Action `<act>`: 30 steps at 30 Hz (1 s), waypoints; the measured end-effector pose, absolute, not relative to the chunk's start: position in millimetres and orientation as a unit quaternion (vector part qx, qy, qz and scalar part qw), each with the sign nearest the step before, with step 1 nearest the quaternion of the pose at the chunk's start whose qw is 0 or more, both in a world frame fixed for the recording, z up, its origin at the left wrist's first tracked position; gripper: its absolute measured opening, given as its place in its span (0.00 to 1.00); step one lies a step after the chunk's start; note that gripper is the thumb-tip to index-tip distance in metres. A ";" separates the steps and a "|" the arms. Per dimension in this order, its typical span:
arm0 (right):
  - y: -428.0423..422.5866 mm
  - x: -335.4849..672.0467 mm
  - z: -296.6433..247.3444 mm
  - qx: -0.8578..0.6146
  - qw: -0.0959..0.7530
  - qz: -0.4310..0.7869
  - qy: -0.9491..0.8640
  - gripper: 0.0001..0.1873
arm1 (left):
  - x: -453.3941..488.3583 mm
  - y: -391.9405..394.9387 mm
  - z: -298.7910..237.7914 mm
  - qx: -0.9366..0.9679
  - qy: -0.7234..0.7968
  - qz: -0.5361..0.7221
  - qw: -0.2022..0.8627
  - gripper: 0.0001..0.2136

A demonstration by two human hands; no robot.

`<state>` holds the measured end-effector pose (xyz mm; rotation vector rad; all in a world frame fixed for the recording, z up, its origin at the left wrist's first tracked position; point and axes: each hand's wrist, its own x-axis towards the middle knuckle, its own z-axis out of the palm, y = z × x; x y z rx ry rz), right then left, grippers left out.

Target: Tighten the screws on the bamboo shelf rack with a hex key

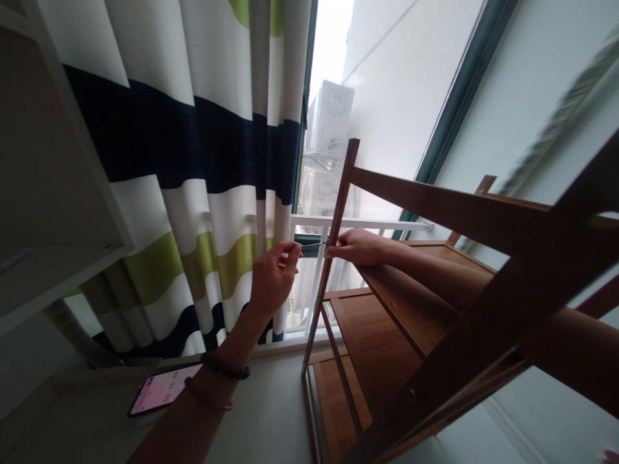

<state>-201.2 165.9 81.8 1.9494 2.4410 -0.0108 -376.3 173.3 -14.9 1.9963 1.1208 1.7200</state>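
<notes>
A brown wooden shelf rack stands at the right, seen at a steep tilt. My left hand is pinched on the end of a thin metal tool, likely a hex key, that runs level to the rack's far upright post. My right hand reaches through the rack frame and is closed against that post, at the spot where the tool meets it. What the right fingers hold is hidden. Bead bracelets circle my left wrist.
A striped curtain in white, navy and green hangs at the left before a window with a white railing. A lit phone lies on the grey floor. A white cabinet edge juts in at far left.
</notes>
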 end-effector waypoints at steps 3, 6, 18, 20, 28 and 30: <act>166.3 -201.1 81.7 0.624 0.006 -0.007 0.782 0.27 | -376.1 174.0 -15.6 0.691 0.385 0.596 0.139 0.11; 166.2 -201.1 81.6 0.618 0.004 -0.006 0.786 0.27 | -375.5 175.0 -15.2 0.693 0.382 0.595 0.141 0.11; 168.5 -199.1 82.0 0.633 -0.019 -0.039 0.773 0.26 | -380.0 179.8 -8.8 0.721 0.356 0.587 0.094 0.11; 168.0 -199.0 82.7 0.636 -0.026 -0.054 0.769 0.28 | -381.5 181.4 -5.3 0.734 0.348 0.577 0.081 0.11; 175.1 -196.7 76.7 0.615 -0.060 -0.041 0.785 0.22 | -383.8 179.0 8.1 0.762 0.322 0.555 0.090 0.10; 175.4 -196.5 76.0 0.615 -0.066 -0.039 0.785 0.21 | -383.7 179.6 10.4 0.744 0.321 0.562 0.165 0.09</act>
